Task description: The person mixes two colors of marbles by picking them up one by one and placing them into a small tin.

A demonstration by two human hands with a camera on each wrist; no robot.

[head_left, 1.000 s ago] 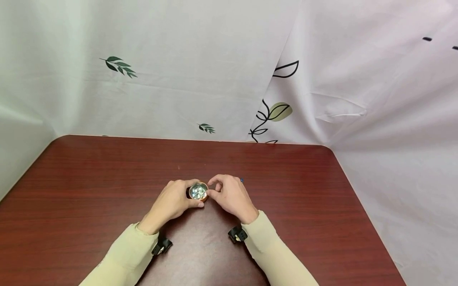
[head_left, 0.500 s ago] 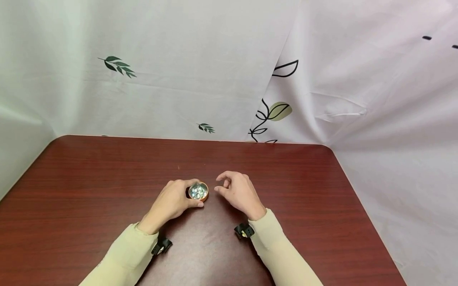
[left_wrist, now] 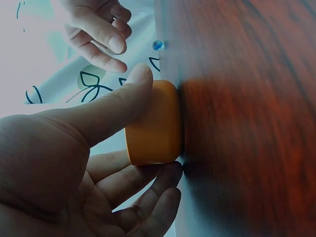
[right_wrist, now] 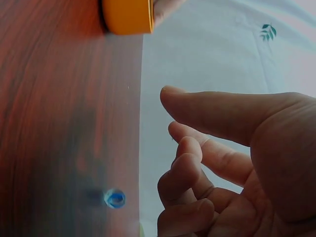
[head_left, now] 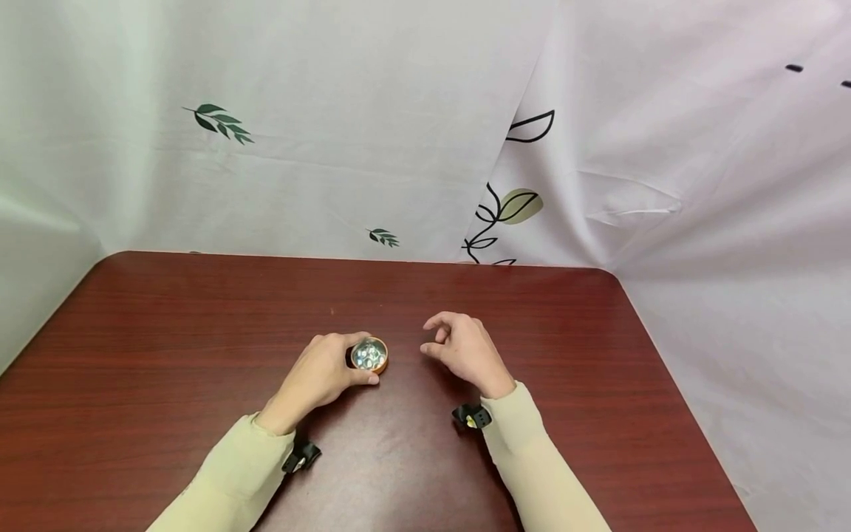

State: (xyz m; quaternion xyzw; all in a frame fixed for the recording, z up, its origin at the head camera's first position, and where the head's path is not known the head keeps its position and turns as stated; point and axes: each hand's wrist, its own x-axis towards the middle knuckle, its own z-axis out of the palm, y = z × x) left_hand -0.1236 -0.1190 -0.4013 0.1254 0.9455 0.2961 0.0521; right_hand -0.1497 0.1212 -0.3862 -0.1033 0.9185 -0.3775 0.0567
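Observation:
My left hand [head_left: 324,373] grips a small orange cup [head_left: 385,365] by its side, thumb nearest me and fingers at the far side. The cup stands upright on the table, and several clear glass marbles [head_left: 369,356] lie inside. In the left wrist view the orange cup [left_wrist: 157,126] has its base against the tabletop. To the right, my right hand [head_left: 468,351] hovers over the table with loosely bent fingers and nothing between them. A single marble with blue inside [right_wrist: 115,198] lies on the table near the right hand; the head view hides it behind that hand.
A dark red wood-grain table [head_left: 219,318] spreads under both hands. White cloth with printed leaves [head_left: 299,133] hangs behind its far edge and along the sides. Each wrist carries a small black camera [head_left: 472,416].
My right hand has drawn away from the cup, moving right and slightly farther from me. The left hand and the cup have stayed in place.

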